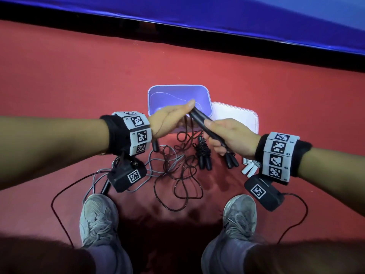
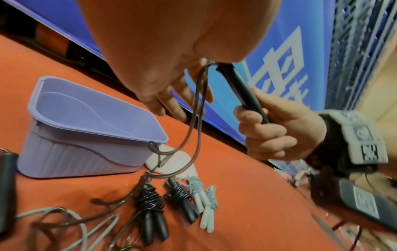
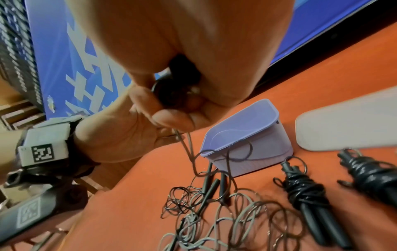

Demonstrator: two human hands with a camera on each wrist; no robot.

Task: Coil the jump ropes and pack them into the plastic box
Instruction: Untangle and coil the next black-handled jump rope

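My right hand (image 1: pixel 221 135) grips a pair of black jump rope handles (image 1: pixel 199 118) held slanted just in front of the purple plastic box (image 1: pixel 156 91). My left hand (image 1: pixel 173 117) holds the handles' far end, thumb on top, where the dark cord (image 2: pixel 196 112) leaves them. That cord hangs down to a loose tangle (image 1: pixel 177 178) on the red floor. The box stands open with nothing visible inside. In the left wrist view the right hand (image 2: pixel 275 134) wraps the handle (image 2: pixel 242 90).
The white lid (image 1: pixel 239 117) lies right of the box. Two coiled black ropes (image 1: pixel 203 155) (image 1: pixel 231 161) and white-handled coiled ropes (image 1: pixel 249 169) lie on the floor. A loose grey rope (image 1: pixel 156 161) lies left. My shoes (image 1: pixel 98 218) are near. A blue banner (image 1: pixel 256 14) runs behind.
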